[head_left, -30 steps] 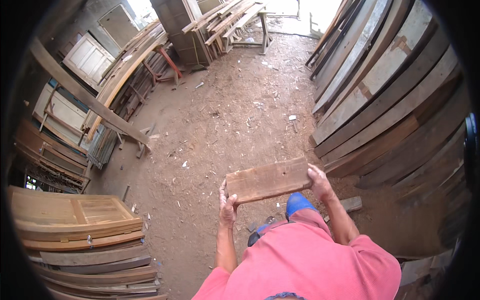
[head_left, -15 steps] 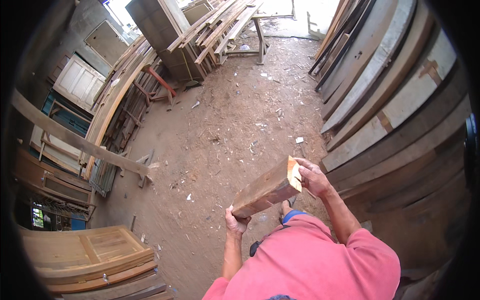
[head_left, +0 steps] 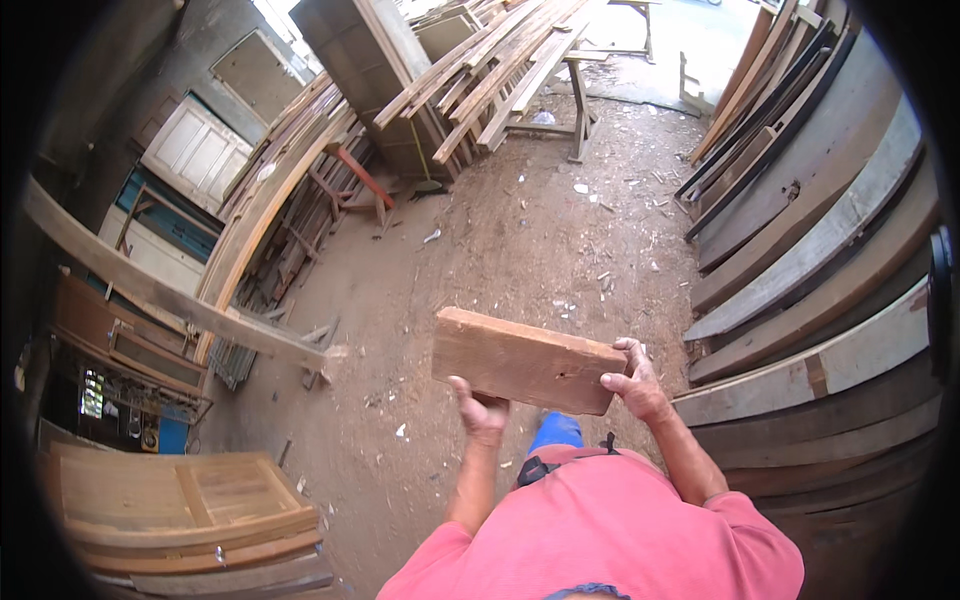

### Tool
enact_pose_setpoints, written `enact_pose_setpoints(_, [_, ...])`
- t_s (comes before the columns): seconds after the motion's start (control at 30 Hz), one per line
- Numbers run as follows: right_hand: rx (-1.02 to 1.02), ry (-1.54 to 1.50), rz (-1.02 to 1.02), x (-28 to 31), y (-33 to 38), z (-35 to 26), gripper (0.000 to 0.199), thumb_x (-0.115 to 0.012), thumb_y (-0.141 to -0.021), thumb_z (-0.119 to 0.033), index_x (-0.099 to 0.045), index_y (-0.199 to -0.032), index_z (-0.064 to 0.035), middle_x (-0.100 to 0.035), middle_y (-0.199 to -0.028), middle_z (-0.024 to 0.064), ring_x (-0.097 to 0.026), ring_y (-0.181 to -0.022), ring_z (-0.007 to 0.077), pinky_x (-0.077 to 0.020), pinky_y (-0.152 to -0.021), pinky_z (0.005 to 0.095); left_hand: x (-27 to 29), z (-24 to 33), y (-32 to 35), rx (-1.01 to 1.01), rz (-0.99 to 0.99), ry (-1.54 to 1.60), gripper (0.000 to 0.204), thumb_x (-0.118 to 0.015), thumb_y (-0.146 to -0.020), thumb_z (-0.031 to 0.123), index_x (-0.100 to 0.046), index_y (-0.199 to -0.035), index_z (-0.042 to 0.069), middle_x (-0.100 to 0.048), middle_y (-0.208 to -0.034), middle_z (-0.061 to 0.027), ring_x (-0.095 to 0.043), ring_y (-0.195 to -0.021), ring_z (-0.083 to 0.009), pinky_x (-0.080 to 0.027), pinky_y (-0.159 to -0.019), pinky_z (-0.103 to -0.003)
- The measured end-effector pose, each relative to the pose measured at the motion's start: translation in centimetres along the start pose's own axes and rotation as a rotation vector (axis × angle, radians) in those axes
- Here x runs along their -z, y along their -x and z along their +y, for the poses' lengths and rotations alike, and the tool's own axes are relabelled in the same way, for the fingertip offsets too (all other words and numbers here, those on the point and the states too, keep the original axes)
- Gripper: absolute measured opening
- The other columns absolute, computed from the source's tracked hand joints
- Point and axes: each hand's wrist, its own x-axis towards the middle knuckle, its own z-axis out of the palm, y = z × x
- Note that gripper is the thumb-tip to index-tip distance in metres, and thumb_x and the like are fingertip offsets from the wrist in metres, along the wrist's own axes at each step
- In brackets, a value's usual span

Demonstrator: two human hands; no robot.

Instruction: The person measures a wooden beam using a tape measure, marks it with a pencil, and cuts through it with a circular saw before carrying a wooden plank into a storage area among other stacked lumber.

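A short, thick wooden block (head_left: 525,362) is held up in front of my body, its broad face turned toward me and its long edge running nearly level. My right hand (head_left: 637,385) grips its right end, thumb on the broad face and fingers around the end. Under the lower left part is my left hand (head_left: 482,412), its thumb against the face and its fingers underneath, mostly hidden behind the wood. The face has a small dark mark near the right end.
Long boards (head_left: 810,215) lean along the right side. Stacked planks (head_left: 490,65) rest on a trestle (head_left: 580,110) at the far side. Panelled doors (head_left: 190,490) lie stacked at lower left. A beam (head_left: 180,290) juts in from the left. Scraps litter the dirt floor (head_left: 400,330).
The block has turned from a slant with its end showing to nearly level with its broad face toward me. My left hand rose slightly; the view shifted, moving the surroundings rightward.
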Motion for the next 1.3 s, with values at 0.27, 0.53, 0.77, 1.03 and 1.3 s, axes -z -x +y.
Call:
enact_pose_setpoints(0.27, [-0.106, 0.512, 0.001, 7.0, -14.0, -2.7, 0.057, -0.075, -0.084, -0.019, -0.049, -0.132, -0.0052, -0.058, -0.125, 0.0197, -0.054, -0.123, 0.0297, -0.0428, -0.105, 0.0415, -6.2, -5.2, -16.4, 0.045, -0.288, -0.327, 0.073, -0.086, -0.076, 0.010, -0.050, -0.140, 0.013, -0.059, -0.131, -0.0045, -0.058, -0.120, -0.0226, -0.049, -0.105, -0.041])
enact_pose_setpoints(0.53, [-0.179, 0.956, 0.558, 20.2, -23.8, -1.3, 0.041, -0.070, -0.083, -0.023, -0.067, -0.112, 0.0057, -0.067, -0.115, 0.0268, -0.064, -0.113, 0.0390, -0.0500, -0.098, 0.0439, -15.6, -8.4, -36.2, -0.325, -0.651, -1.297, 0.070, -0.092, -0.068, 0.009, -0.048, -0.123, 0.006, -0.062, -0.119, -0.0081, -0.059, -0.111, -0.0169, -0.052, -0.092, -0.034])
enact_pose_setpoints(0.77, [-0.390, 0.884, 0.571, 23.3, -32.2, -2.8, 0.047, -0.070, -0.086, -0.028, -0.064, -0.119, 0.0056, -0.067, -0.120, 0.0260, -0.066, -0.113, 0.0340, -0.0514, -0.096, 0.0409, -20.6, -14.9, -48.5, 0.015, -0.619, -0.962, 0.074, -0.092, -0.067, 0.005, -0.049, -0.128, 0.004, -0.064, -0.120, -0.0061, -0.059, -0.109, -0.0149, -0.052, -0.093, -0.033])
enact_pose_setpoints(1.03, [-0.325, 0.450, 0.068, 22.3, -52.4, -12.9, 0.076, -0.071, -0.088, -0.034, -0.039, -0.150, -0.0018, -0.048, -0.146, 0.0227, -0.046, -0.136, 0.0295, -0.0374, -0.112, 0.0425, -28.1, -18.7, -58.5, 0.115, -0.369, -0.438, 0.058, -0.078, -0.086, 0.011, -0.050, -0.136, 0.005, -0.061, -0.127, -0.0081, -0.060, -0.116, -0.0218, -0.049, -0.102, -0.039])
enact_pose_setpoints(1.3, [-0.121, 0.340, 0.026, 16.7, -59.5, -16.7, 0.074, -0.067, -0.091, -0.036, -0.041, -0.148, 0.0025, -0.056, -0.138, 0.0205, -0.052, -0.131, 0.0294, -0.0387, -0.111, 0.0403, -30.0, -22.0, -68.3, 0.611, -0.381, -0.344, 0.061, -0.055, -0.101, 0.043, -0.042, -0.145, 0.004, -0.057, -0.136, -0.0136, -0.055, -0.126, -0.0299, -0.046, -0.107, -0.047])
